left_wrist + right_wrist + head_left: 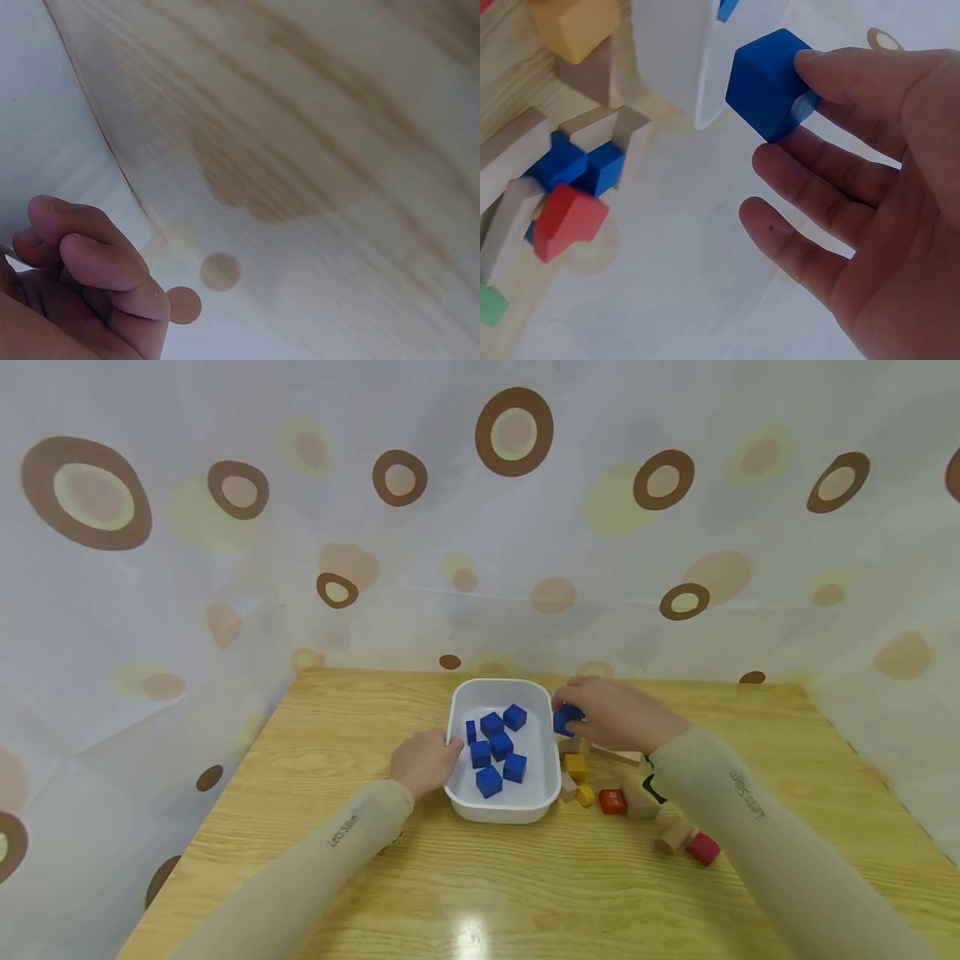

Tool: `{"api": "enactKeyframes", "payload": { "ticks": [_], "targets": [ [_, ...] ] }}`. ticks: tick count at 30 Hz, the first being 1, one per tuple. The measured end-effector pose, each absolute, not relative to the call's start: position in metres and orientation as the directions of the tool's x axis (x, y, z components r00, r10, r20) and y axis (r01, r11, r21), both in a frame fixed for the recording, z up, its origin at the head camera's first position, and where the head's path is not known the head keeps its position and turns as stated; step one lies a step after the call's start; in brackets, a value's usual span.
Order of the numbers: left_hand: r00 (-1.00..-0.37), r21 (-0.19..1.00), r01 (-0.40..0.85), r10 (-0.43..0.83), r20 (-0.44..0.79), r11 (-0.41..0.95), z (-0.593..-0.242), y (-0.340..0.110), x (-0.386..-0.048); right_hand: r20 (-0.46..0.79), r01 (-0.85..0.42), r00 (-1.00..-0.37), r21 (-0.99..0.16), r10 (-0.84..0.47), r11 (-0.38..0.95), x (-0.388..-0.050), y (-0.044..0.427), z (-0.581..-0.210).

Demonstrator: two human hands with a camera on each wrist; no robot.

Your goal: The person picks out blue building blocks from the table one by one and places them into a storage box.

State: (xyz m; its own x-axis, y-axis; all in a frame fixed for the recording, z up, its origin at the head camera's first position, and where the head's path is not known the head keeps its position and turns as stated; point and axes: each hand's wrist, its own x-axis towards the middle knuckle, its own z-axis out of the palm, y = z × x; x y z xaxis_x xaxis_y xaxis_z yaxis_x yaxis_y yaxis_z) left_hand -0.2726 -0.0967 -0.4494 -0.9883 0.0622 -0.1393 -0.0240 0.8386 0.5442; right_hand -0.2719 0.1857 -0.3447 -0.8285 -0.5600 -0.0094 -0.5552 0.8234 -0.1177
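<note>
A wooden table (420, 877) bears a white, round-cornered tray (501, 814); the left hand (426, 762) grips its left rim; the right hand (618, 712) pinches a deep-blue, flat-faced block (763, 82) beside the tray's far right side; similar blue cubes (501, 746) lie inside.

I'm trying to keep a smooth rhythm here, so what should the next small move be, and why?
I'd probably shift the blue block left over the tray and lower it in. The right grip pinches it just outside the tray's right edge, the pieces visible inside are all blue, and the left grip holds the opposite edge.
</note>
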Motion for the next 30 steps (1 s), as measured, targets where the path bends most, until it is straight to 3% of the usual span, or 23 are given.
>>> {"api": "enactKeyframes", "payload": {
  "ticks": [14,30],
  "targets": [
    [-0.990,0.551,-0.010,0.068,-0.120,0.834,-0.452,-0.096,-0.273,-0.056,-0.559,-0.822,-0.116,-0.567,0.821,-0.290,0.141,-0.331],
    [-0.990,0.480,0.009,0.077,-0.121,0.877,-0.447,-0.095,-0.272,-0.170,-0.527,-0.826,-0.103,-0.537,0.843,-0.309,0.113,-0.338]
  ]
}}
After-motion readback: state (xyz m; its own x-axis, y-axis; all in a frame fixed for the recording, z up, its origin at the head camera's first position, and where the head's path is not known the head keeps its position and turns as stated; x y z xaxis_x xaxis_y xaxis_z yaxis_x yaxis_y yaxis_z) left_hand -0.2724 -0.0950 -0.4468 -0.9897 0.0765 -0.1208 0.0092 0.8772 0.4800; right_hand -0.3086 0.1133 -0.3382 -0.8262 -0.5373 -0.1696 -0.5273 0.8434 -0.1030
